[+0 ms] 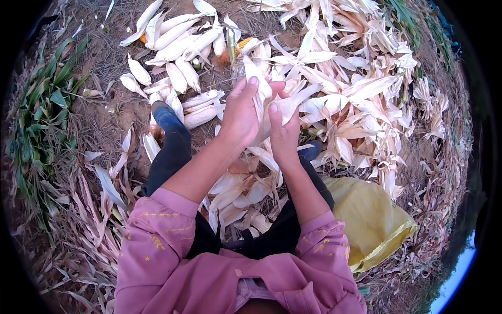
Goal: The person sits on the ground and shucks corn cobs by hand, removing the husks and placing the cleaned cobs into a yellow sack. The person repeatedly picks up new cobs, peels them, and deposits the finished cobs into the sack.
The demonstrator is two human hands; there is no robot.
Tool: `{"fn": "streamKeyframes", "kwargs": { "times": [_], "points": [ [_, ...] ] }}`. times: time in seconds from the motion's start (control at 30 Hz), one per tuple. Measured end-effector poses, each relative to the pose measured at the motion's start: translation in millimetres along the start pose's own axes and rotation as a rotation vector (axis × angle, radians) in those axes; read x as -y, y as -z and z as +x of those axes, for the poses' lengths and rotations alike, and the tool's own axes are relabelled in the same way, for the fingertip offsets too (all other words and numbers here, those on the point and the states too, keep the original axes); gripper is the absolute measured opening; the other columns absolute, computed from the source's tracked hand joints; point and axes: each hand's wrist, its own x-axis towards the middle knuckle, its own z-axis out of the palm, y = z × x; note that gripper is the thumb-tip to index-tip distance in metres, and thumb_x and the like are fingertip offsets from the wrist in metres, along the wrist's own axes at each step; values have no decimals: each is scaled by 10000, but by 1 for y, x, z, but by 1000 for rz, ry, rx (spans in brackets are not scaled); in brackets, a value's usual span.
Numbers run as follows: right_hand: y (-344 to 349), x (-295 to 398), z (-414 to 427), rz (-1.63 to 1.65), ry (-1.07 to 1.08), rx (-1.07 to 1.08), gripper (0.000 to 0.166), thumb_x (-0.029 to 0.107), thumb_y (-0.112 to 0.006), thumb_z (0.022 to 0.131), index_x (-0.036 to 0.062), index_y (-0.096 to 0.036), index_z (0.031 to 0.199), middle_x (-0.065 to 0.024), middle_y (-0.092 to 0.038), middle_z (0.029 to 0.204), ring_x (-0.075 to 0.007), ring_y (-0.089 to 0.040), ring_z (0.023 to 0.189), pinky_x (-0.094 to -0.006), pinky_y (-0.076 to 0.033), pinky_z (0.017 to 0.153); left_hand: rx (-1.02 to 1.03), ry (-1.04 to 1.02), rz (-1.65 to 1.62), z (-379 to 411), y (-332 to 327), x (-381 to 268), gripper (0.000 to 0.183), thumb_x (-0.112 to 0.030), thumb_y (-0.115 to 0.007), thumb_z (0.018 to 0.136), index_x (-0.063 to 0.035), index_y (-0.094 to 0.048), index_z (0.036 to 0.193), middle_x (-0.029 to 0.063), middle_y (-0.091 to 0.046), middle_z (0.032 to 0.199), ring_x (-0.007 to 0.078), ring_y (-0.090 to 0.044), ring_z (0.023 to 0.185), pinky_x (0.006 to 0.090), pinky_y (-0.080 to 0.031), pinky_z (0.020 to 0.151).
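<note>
Between my hands, above the ground in front of me, is an ear of corn in pale dry husk (pixel 262 94). My left hand (pixel 242 112) grips the husk, its thumb pressed near the upper end. Close beside it, my right hand (pixel 285 127) holds a loosened husk leaf (pixel 292 103) that spreads to the right. The kernels of this ear are hidden. Beyond my left hand lies a pile of ears in husks (pixel 178 41), with yellow kernels (pixel 244 43) showing on one ear nearby.
Loose dry husks (pixel 345 106) heap up on the right and between my legs. A yellow woven sack (pixel 364 219) lies by my right leg. Green leaves (pixel 43 114) are at the far left. My shoes (pixel 168 114) stand beside the corn and husks.
</note>
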Motion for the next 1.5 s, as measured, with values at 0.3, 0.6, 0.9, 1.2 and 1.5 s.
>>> {"fn": "streamKeyframes", "kwargs": {
  "times": [0.3,0.6,0.9,1.2,1.5],
  "points": [
    [72,5,44,626,-279,-510,332,365,-327,963,52,-394,879,-131,-524,758,-268,-543,706,-440,-493,716,-184,-159,160,21,25,-58,191,-168,-357,954,-20,-466,901,42,-456,606,117,-356,477,268,-344,480],
    [105,15,54,803,-197,-717,354,402,-278,965,65,-359,894,-135,-508,765,-277,-534,721,-427,-490,705,-250,-272,1076,17,13,-68,227,-179,-420,938,-30,-503,789,-17,-403,552,60,-385,479,229,-308,452],
    [132,27,50,750,-121,-695,381,406,-274,967,76,-399,823,-114,-505,727,-247,-526,688,-404,-494,710,317,89,1729,18,22,-34,344,-309,-503,884,11,-555,1000,194,-618,872,334,-587,835,408,-426,776],
    [104,25,44,687,-169,-115,475,510,-311,940,82,-410,757,-97,-514,642,-234,-559,581,-362,-494,601,679,391,1170,-16,2,31,831,-265,-764,689,-3,-313,1336,102,-525,1128,195,-490,1056,323,-367,954],
    [81,7,28,333,-138,173,943,618,-524,806,-2,-110,1385,-230,-373,1296,-236,-436,1138,-332,-373,945,220,287,776,-11,5,42,623,-142,-687,723,-4,-381,1248,121,-556,1029,183,-602,816,304,-516,713]
  ]
}}
